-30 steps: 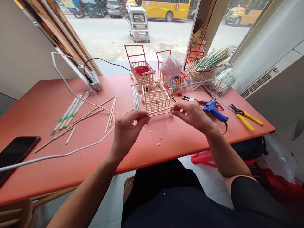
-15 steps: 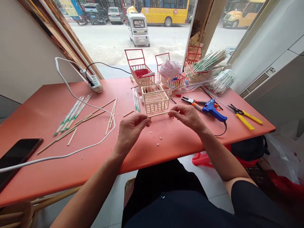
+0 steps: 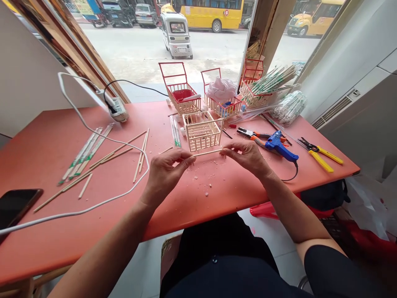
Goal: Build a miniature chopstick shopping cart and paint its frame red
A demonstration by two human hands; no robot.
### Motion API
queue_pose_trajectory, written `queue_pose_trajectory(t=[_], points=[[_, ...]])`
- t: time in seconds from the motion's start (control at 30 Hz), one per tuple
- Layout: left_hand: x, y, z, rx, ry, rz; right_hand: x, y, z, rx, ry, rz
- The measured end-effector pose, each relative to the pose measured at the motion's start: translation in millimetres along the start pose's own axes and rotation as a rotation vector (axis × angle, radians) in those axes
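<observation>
We see short wooden stick (image 3: pixel 208 152) at frame centre, long axis running left to right, right end slightly higher. Our left hand (image 3: pixel 169 167) pinches left end between thumb and fingers; our right hand (image 3: pixel 248 156) pinches right end. Slatted wooden basket (image 3: pixel 203 133) just above.

On our table (image 3: pixel 186 203), the basket (image 3: pixel 203 133) stands just beyond the stick (image 3: pixel 209 152) between our left hand (image 3: pixel 169 169) and right hand (image 3: pixel 248 157). Loose sticks (image 3: pixel 102 159) lie left, the phone (image 3: pixel 20 205) nearer; the glue gun (image 3: pixel 281 147) lies right; three carts (image 3: pixel 190 106) stand farther back.
</observation>
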State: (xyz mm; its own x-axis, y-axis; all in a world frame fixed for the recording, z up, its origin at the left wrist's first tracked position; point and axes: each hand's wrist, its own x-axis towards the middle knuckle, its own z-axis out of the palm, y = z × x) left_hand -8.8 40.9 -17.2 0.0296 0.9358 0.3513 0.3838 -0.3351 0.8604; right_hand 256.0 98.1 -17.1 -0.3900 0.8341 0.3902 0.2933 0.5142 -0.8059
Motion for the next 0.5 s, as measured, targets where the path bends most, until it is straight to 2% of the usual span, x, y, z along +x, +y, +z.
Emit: queue_pose_trajectory(t=[0.17,0.33,0.43,0.5], points=[[-2.5,-3.3,-0.6,-0.041,-0.022,-0.056,-2.1,2.1,1.1,-0.019,-0.004,-0.001],[-4.0,3.1,-2.9,-0.165,-0.101,-0.120,-1.8,1.3,-0.4,0.028,-0.042,0.048],[-5.9,5.2,-4.4,-0.236,-0.069,-0.173,-1.3,1.6,-1.7,0.041,-0.066,0.081],[-5.2,4.0,-6.8,-0.272,0.012,-0.195,-1.3,1.6,-2.5,0.048,-0.087,0.105]])
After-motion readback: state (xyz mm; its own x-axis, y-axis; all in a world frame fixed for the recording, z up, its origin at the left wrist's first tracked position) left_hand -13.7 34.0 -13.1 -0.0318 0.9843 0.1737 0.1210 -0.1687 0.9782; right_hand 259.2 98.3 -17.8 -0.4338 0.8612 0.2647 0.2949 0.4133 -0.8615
